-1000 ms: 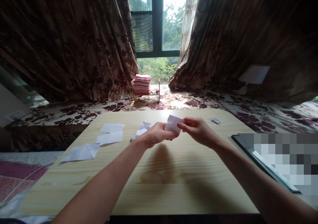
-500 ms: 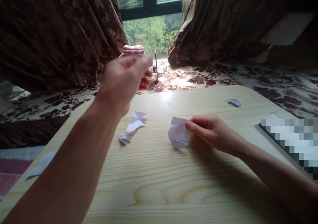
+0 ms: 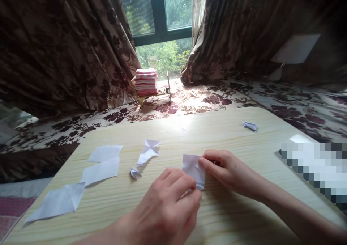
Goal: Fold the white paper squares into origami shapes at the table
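My right hand pinches the right edge of a small creased piece of white paper, held just above the wooden table. My left hand is at the paper's lower left, its fingers curled together on the bottom edge and covering that corner. The bottom edge of the paper looks folded. To the left lie a torn, creased paper piece and a small folded paper scrap. Another small folded paper rests at the table's far right.
Several flat paper sheets lie along the left side of the wooden table. A blurred-out flat object is at the right edge. Beyond the table, a small stand holds a red-and-white striped cloth stack before the window.
My left hand has come down from its raised position in front of the striped stack to the paper. My right hand still holds the paper. The view has tilted up slightly.
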Demonstrator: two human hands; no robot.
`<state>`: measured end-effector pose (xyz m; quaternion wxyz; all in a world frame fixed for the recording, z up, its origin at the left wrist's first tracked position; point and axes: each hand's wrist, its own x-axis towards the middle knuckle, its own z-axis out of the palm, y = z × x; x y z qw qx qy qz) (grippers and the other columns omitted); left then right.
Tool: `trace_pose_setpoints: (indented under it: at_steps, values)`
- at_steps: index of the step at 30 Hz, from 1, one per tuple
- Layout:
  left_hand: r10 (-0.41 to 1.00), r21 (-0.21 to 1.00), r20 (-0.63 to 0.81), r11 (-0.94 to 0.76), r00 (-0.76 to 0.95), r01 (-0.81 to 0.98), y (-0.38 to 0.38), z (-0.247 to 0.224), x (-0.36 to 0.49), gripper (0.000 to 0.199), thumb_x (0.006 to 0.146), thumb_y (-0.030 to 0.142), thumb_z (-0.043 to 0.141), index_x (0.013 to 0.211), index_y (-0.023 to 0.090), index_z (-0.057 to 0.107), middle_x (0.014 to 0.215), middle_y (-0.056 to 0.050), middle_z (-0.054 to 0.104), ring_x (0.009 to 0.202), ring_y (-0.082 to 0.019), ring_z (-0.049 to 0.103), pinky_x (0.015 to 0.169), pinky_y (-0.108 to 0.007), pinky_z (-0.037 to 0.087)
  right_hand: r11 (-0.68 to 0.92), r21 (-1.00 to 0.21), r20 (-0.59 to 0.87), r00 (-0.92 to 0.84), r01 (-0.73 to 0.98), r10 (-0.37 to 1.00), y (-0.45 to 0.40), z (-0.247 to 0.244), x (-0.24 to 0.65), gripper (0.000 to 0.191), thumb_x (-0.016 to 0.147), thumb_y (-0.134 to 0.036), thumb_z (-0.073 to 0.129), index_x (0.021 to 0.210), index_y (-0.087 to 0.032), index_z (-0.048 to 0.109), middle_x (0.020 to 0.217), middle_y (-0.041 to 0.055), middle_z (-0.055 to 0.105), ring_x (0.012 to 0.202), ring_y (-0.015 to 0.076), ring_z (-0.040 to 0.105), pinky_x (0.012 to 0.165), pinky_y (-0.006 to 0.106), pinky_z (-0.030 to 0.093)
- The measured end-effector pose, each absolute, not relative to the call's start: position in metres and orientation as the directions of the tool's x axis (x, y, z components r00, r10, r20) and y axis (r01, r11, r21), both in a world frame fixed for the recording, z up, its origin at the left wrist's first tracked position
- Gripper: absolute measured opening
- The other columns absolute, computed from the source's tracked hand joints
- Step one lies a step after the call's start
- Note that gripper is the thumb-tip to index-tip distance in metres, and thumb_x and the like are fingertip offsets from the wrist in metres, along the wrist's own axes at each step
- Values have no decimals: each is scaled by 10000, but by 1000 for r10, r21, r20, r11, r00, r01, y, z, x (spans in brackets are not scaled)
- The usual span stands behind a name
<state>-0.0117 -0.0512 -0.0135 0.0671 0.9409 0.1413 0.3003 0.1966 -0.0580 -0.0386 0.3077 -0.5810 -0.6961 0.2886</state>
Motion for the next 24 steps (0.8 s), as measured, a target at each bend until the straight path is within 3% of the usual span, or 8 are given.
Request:
trace_pose_setpoints:
  at_steps: [5, 9, 17, 24]
  values:
    - [357, 153, 477, -933, 803, 324, -57, -47, -13, 260, 845, 157, 515, 1042, 87, 670, 922, -122, 699, 878, -244, 631, 797, -382, 558, 180, -666, 107, -146, 724, 983, -57, -45, 189, 355, 893, -349, 464, 571, -201, 463, 603, 2, 526, 565, 135, 478, 529, 264, 349]
    - [336, 119, 535, -938, 775, 325, -53, -60, -12, 270, 862, 204, 500, 1028, 88, 678, 934, -125, 709, 870, -242, 640, 799, -375, 557, 199, -630, 145, -138, 750, 980, -55, -51, 190, 277, 899, -314, 482, 657, -200, 553, 694, 21, 586, 605, 142, 528, 555, 266, 389]
    - [322, 48, 585, -930, 745, 364, -55, -64, -13, 259, 886, 214, 480, 989, 104, 691, 933, -88, 723, 901, -218, 638, 850, -368, 490, 326, -582, 394, -92, 745, 914, -64, -38, 201, 172, 945, -244, 478, 829, -216, 601, 729, 12, 582, 625, 124, 549, 582, 243, 437]
    - [332, -6, 577, -912, 746, 410, -55, -68, -15, 277, 911, 257, 466, 994, 124, 695, 900, -68, 722, 863, -204, 623, 873, -368, 457, 494, -332, 326, -394, 804, 859, -81, -40, 193, 203, 896, -157, 439, 917, -241, 624, 689, 29, 674, 554, 173, 622, 475, 275, 431]
